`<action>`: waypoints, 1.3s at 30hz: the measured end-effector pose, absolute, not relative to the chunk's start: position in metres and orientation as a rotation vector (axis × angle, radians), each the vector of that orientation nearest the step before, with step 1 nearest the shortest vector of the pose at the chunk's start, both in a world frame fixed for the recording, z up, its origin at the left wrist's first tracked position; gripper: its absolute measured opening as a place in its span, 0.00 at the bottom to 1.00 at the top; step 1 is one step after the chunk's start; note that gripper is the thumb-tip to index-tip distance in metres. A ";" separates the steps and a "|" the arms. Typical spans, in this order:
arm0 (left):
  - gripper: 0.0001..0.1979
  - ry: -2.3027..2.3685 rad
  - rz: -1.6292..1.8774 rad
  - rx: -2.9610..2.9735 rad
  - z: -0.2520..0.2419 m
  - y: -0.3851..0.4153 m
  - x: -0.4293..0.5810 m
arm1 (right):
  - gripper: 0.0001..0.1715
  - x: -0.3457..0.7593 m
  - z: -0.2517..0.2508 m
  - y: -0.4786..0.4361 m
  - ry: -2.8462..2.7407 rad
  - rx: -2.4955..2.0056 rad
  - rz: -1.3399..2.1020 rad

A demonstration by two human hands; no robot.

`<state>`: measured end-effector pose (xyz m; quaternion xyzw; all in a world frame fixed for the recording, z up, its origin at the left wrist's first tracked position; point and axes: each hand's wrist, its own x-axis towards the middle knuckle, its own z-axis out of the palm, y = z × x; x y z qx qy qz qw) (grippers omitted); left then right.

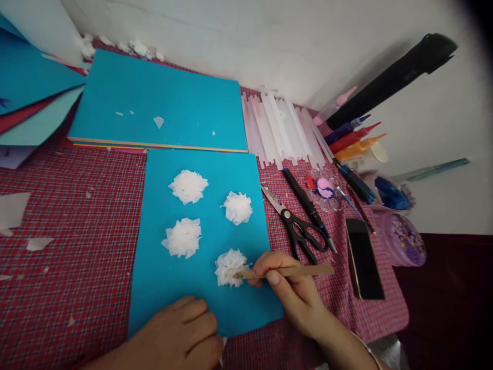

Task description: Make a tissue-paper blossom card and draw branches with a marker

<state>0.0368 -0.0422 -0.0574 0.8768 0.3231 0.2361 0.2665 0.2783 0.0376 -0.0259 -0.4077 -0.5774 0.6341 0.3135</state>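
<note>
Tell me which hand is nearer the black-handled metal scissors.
Right. The right hand is just below the scissors in view, holding a thin brown stick; the left hand is farther left, at the lower edge of the blue paper sheet.

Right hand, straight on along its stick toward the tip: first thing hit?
The lower-right white tissue puff on the blue sheet. The right hand's brown stick has its tip overlapping the puff in view; whether it touches or hovers just above is unclear.

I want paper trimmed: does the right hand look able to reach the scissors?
Probably yes: the scissors lie uncovered near the right hand, though it holds a brown stick.
</note>
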 end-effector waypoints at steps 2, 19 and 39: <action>0.05 0.893 0.616 2.345 -0.050 -0.037 0.037 | 0.09 0.278 -0.028 0.039 -1.365 -1.031 1.679; 0.11 1.427 0.446 1.569 0.003 -0.027 -0.038 | 0.14 0.288 -0.045 0.051 -1.229 -1.094 1.424; 0.14 2.062 0.397 1.708 -0.011 -0.043 -0.162 | 0.21 0.320 -0.055 -0.046 -1.322 -1.267 0.857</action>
